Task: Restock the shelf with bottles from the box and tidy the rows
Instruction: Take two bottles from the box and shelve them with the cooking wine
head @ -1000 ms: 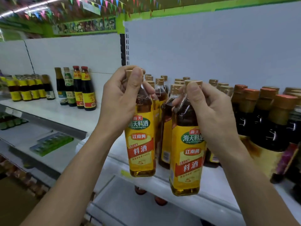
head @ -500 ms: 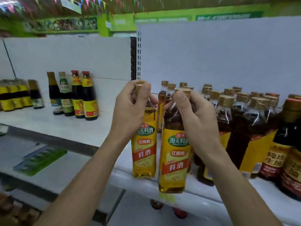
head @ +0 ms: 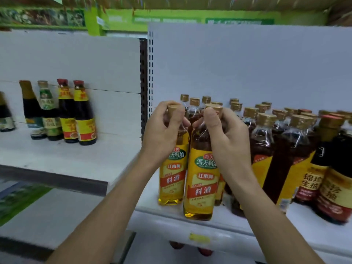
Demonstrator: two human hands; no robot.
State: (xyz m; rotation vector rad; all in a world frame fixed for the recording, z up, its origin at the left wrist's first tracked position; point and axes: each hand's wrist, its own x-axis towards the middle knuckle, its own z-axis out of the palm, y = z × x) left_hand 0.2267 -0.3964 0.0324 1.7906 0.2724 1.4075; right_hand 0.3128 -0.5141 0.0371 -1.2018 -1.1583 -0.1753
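Grips the left bottle (head: 173,178) by neck and cap with the left hand (head: 162,130), thumb laid up the near side of the cap, fingers curled round behind. Grips the right bottle (head: 203,187) the same way with the right hand (head: 226,138), thumb pressed on the cap, fingers wrapped round the neck. Holds both forearms raised from below, wrists about level, knuckles close but apart. Holds both bottles upright, side by side, labels forward; cannot tell whether touching.

Places the left bottle's base over the shelf (head: 238,235), a little back from the lip. Places the right bottle's base right at the front lip, above a yellow tag (head: 199,238); cannot tell whether resting or just clear.

Directly behind: more gold caps (head: 194,101), close to the fingers. To the right: packed rows (head: 264,134) just beside the right hand, with darker red-capped bottles (head: 331,168) further along. To the left: a narrow strip of bare shelf up to the slotted post (head: 143,82). Beyond the post: a wide bare bay (head: 66,159), with four dark bottles (head: 76,115) standing at its back panel, well apart from the hands.
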